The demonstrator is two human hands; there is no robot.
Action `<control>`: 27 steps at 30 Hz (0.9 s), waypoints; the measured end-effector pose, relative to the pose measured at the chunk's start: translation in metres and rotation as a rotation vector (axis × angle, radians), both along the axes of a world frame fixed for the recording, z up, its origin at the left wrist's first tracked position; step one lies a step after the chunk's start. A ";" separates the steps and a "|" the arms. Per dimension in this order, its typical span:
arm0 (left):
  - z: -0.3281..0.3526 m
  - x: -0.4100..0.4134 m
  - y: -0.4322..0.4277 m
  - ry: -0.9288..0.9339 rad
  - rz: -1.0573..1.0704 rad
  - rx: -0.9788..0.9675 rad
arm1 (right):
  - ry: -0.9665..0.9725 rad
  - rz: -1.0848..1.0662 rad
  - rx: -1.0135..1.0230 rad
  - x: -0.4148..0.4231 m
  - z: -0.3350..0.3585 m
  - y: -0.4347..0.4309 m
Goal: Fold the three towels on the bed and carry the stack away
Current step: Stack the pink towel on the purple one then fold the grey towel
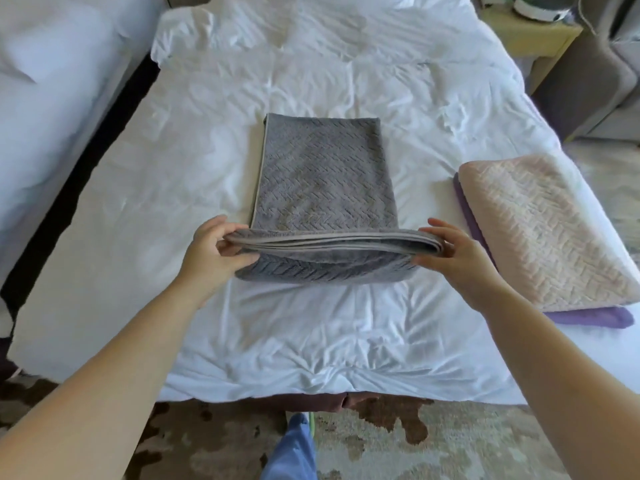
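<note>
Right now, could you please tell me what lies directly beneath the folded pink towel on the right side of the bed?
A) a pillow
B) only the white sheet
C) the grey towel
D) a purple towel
D: the edge of a purple towel pokes out beneath the pink towel along its left and near sides, while the grey towel lies apart mid-bed, its near end pinched by the left hand and right hand.

Grey towel (322, 174) on white bed (173, 188), near end pinched up (both hands (211, 251)).

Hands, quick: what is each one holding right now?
Left hand: gripping the lifted near edge of the gray towel.
Right hand: gripping that edge's other end.
</note>
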State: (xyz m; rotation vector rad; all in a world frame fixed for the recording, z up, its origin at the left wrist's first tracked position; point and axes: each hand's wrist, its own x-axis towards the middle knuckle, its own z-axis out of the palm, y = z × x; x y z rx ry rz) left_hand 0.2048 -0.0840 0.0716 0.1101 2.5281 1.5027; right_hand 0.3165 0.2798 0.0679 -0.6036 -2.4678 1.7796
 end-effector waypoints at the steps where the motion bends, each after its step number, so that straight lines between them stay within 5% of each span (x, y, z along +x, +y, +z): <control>1: -0.002 -0.020 0.008 0.054 0.019 -0.056 | -0.008 -0.017 0.041 -0.019 -0.001 0.005; 11: -0.071 -0.196 0.061 0.015 0.077 -0.283 | -0.126 -0.208 0.501 -0.183 -0.059 0.044; 22: -0.130 -0.237 0.073 -0.094 0.027 -0.652 | -0.245 -0.155 0.424 -0.244 -0.135 0.061; 24: -0.120 -0.232 0.077 0.008 0.091 -0.701 | -0.199 -0.230 0.413 -0.245 -0.134 0.057; 27: -0.101 -0.211 0.090 0.406 -0.024 -0.677 | -0.128 -0.263 0.421 -0.243 -0.119 0.048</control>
